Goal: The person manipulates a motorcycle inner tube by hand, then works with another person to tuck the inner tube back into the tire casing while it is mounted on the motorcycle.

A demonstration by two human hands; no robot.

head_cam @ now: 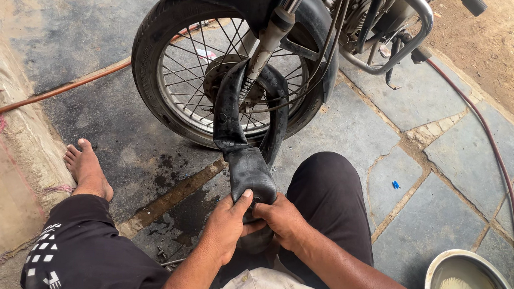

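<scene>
A black rubber inner tube (234, 125) loops out from the motorcycle's front wheel (213, 75) and bends down toward me. My left hand (225, 225) grips its lower fold, thumb pressed on top. My right hand (280, 220) clasps the same fold from the other side, fingers curled around it. Both hands meet just above my knees, close to my black trousers. The tube's upper part leans against the fork leg (268, 40) and the spokes.
A metal bowl (434, 277) of cloudy water stands at lower right. A reddish hose (497, 161) runs along the stone paving on the right, another orange hose (49, 92) on the left. My bare foot (88, 169) rests beside a wet, oily patch.
</scene>
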